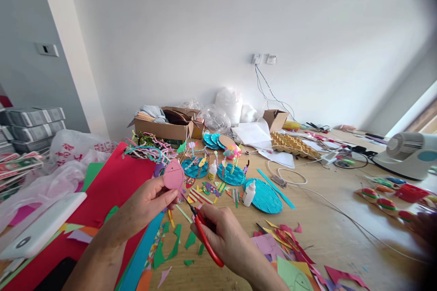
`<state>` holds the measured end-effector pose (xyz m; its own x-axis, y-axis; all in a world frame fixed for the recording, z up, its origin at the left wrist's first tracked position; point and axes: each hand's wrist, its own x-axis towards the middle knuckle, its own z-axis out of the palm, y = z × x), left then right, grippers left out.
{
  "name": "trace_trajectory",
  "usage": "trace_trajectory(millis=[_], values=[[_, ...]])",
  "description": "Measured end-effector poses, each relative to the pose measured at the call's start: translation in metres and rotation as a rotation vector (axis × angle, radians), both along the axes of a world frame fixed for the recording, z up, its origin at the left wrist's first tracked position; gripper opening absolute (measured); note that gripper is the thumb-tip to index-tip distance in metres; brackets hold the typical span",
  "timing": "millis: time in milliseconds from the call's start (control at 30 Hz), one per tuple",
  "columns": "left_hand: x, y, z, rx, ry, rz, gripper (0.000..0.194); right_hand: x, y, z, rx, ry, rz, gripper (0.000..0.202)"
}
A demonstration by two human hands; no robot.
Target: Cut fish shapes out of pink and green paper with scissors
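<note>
My left hand (155, 198) pinches a pink paper fish (173, 174) with pencil lines drawn on it, holding it up above the table. In my right hand (221, 232) is a pair of scissors (209, 242) with red handles, fingers wrapped round the grips. The blades point up and left, their tips at the lower edge of the pink paper; whether they are between cuts or closed is too small to tell. Green paper scraps (167, 243) lie below my hands. Beyond the fish are several colourful paper fish (209, 188) and a white glue bottle (249, 193) beside a blue disc (268, 198).
Red paper sheets (112, 182) and a white power bank (43, 225) lie left. Coloured offcuts (290, 241) are at lower right. A cardboard box (162, 129) and egg tray (293, 145) stand farther back; a white fan (406, 154) and cable (327, 200) are right. Another person's hand shows dimly at the right edge.
</note>
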<state>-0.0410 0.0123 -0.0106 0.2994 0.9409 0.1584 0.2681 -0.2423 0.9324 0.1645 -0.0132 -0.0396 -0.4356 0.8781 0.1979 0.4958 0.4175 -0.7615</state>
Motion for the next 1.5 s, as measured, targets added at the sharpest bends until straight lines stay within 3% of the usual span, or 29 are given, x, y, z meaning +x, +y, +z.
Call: trace_trajectory(millis=[1267,1500], values=[[0.0031,0.0013,0.0006,-0.005,-0.009,-0.078,0.022,0.0025,0.0014,-0.0031,-0.018,0.010,0.030,0.031],[-0.0033,0.0015,-0.0049,0.048,-0.052,-0.067,0.023,0.0022,0.0012,-0.0021,0.011,0.018,0.036,0.031]])
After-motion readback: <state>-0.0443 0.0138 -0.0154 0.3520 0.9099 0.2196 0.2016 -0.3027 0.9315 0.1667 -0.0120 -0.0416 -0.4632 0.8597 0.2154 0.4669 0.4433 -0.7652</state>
